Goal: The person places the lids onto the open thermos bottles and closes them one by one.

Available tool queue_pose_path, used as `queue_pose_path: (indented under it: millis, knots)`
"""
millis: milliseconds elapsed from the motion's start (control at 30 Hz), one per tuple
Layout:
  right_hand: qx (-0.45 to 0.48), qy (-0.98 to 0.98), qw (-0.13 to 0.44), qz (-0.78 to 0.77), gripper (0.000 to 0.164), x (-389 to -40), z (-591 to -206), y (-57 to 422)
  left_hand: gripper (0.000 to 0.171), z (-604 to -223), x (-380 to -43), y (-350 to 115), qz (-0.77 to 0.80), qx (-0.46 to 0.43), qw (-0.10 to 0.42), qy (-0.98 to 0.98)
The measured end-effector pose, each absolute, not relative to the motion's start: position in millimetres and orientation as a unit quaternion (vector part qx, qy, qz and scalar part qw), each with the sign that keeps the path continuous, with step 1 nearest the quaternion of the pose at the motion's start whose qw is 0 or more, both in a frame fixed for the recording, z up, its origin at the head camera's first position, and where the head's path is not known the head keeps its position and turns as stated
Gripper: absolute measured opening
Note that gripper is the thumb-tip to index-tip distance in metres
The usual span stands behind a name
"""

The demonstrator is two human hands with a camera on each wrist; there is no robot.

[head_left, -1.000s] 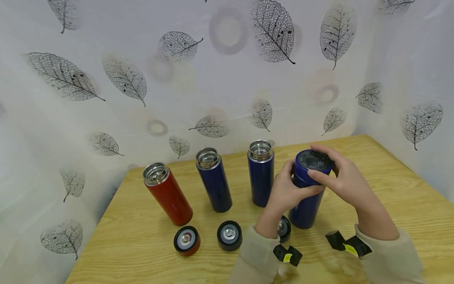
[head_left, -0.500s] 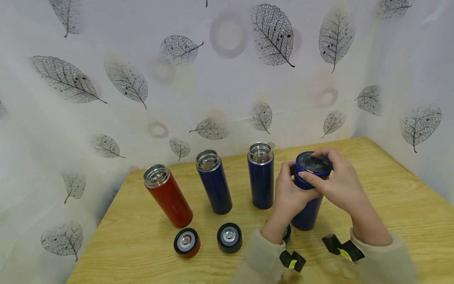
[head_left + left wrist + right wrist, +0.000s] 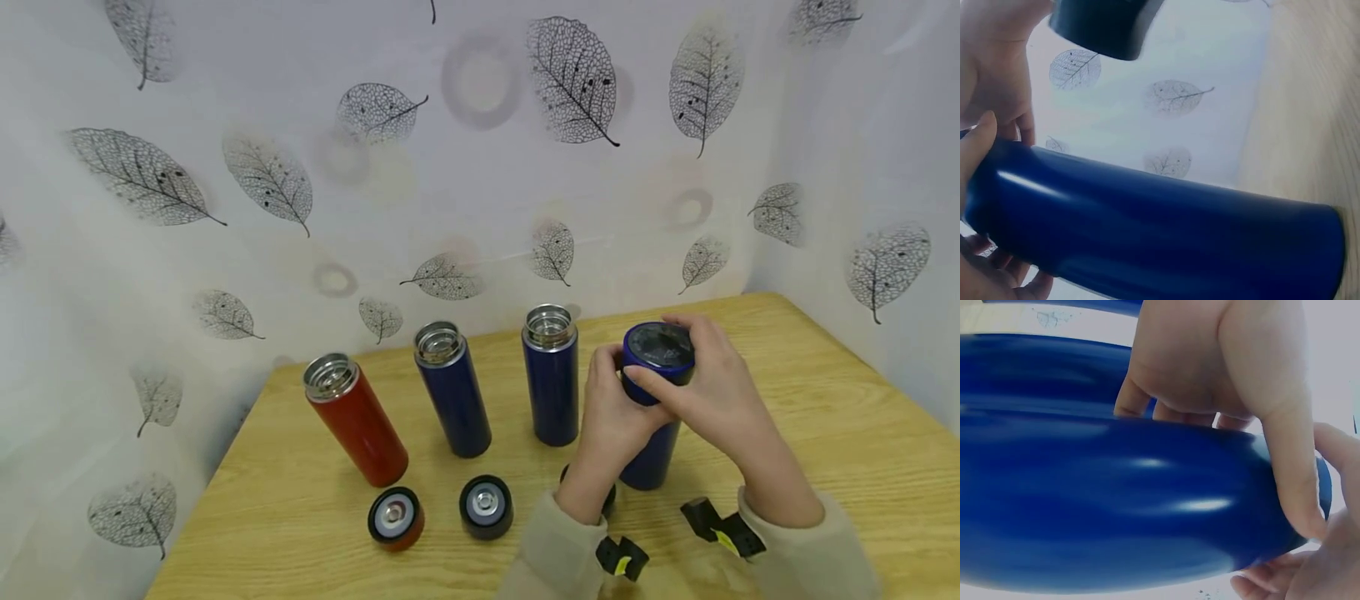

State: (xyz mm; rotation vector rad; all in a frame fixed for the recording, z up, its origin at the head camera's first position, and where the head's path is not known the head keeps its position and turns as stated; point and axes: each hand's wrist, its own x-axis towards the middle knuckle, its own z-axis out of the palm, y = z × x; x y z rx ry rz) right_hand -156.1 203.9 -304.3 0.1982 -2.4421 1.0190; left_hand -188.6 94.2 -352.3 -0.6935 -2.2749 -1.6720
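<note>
At the right of the table a blue vacuum flask [image 3: 649,457] stands upright, its dark-topped blue lid [image 3: 660,343] seated on the mouth. My left hand [image 3: 613,421] grips the flask around its upper body, just under the lid. With thumb in front and fingers at the far side, my right hand [image 3: 717,396] holds the lid by its rim. The left wrist view shows the flask's smooth blue body [image 3: 1166,225] with its base on the table. In the right wrist view the flask [image 3: 1097,500] fills the front, the hands crowding its lid end.
Lidless flasks stand to the left: a red one [image 3: 367,429] and two blue ones [image 3: 459,404] [image 3: 553,396]. Before them lie upturned lids, one red and black [image 3: 396,518], one dark [image 3: 486,507], another dark lid [image 3: 610,500] mostly behind my left wrist. A leaf-patterned curtain [image 3: 480,192] backs the wooden table [image 3: 300,550].
My right hand's thumb has moved left around the lid's front, and its fingers have shifted along the far rim. My left hand keeps its hold. The other flasks and lids stay put.
</note>
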Motion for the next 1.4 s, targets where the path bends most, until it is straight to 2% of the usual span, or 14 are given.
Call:
queue_pose_path:
  millis: [233, 433, 833, 1033, 1200, 1400]
  knots:
    - [0.072, -0.923, 0.184, 0.330, 0.093, -150.9, -301.2, 212.0, 0.066, -346.9, -187.8, 84.2, -0.523, -0.239, 0.073, -0.815]
    - [0.064, -0.932, 0.151, 0.324, 0.098, -149.8, -299.9, 215.0, 0.070, -339.3, -188.9, 73.2, -0.495, -0.246, 0.049, -0.832]
    - [0.039, -0.901, 0.174, 0.396, 0.091, -165.5, -311.4, 216.4, 0.071, -341.3, -189.3, 70.2, -0.484, -0.227, 0.054, -0.843]
    - [0.028, -0.871, 0.213, 0.441, 0.086, -180.2, -320.4, 216.9, 0.073, -339.9, -191.4, 70.1, -0.478, -0.217, 0.053, -0.849]
    - [0.054, -0.857, 0.246, 0.450, 0.081, -190.5, -326.9, 219.1, 0.074, -338.8, -191.6, 69.8, -0.472, -0.213, 0.048, -0.854]
    - [0.095, -0.856, 0.231, 0.453, 0.079, -195.4, -329.1, 224.6, 0.073, -337.0, -191.9, 68.5, -0.466, -0.214, 0.043, -0.857]
